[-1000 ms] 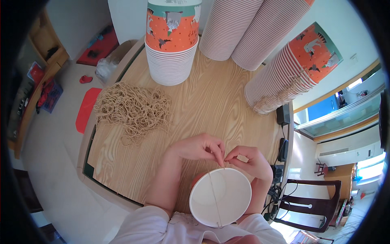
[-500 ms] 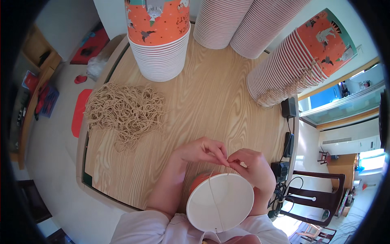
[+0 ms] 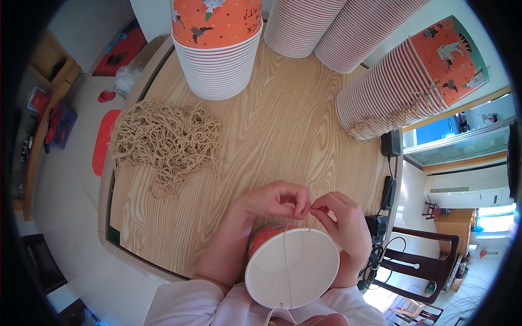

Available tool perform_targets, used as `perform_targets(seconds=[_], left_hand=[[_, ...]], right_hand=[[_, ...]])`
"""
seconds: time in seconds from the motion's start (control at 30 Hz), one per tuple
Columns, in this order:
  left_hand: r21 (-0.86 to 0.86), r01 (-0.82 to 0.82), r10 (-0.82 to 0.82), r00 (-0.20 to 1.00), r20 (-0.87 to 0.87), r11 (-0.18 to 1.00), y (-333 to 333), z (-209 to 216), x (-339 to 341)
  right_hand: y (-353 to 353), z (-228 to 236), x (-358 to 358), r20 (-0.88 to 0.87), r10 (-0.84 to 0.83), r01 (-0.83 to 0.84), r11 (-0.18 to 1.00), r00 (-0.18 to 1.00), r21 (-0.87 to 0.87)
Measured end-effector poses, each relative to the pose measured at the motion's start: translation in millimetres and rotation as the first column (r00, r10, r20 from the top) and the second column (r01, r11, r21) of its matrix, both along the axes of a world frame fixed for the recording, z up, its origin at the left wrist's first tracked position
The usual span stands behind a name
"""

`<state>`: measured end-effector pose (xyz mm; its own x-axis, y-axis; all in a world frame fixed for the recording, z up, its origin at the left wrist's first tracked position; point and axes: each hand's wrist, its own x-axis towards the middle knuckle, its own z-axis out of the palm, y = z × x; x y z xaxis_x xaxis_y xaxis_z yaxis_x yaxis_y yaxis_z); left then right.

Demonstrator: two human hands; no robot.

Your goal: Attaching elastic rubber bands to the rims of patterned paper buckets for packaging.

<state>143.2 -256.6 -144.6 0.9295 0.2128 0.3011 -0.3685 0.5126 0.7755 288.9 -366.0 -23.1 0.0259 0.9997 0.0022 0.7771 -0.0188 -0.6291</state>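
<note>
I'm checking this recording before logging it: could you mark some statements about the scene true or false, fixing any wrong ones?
1. The tangled twine lies on the wooden table. True.
2. The left hand rests on the tangled twine. False: it is beside the right hand, beyond the bucket's rim.
3. A cord crosses the mouth of the bucket. True.
4. The dark chair stands left of the table. False: it stands to the right.
5. The rightmost bucket stack has twine strands along its side. True.

Seemingly a home: red slipper (image 3: 106,96), dark chair (image 3: 408,264)
</note>
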Motion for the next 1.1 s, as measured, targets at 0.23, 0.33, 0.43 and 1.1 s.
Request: perform_targets(seconds=[0.23, 0.33, 0.43, 1.1], left_hand=[[0.137, -0.063, 0.061, 0.998, 0.02, 0.988, 1, 3, 0], [0.176, -0.06, 0.053, 0.998, 0.042, 0.983, 0, 5, 2], [0.204, -0.042, 0.047, 0.999, -0.023, 0.978, -2, 7, 1], [0.224, 0.076, -0.069, 0.997, -0.039, 0.972, -4, 11, 1]], right_hand=[[-2, 3, 2, 0.016, 0.012, -0.012, 1.0, 1.0, -0.008], [-3, 7, 2, 0.015, 0.013, -0.014, 1.0, 1.0, 0.016], [-4, 8, 0, -0.007, -0.007, 0.007, 0.999, 1.0, 0.04], [-5, 8, 1, 0.006, 0.033, -0.034, 0.997, 0.999, 0.074]])
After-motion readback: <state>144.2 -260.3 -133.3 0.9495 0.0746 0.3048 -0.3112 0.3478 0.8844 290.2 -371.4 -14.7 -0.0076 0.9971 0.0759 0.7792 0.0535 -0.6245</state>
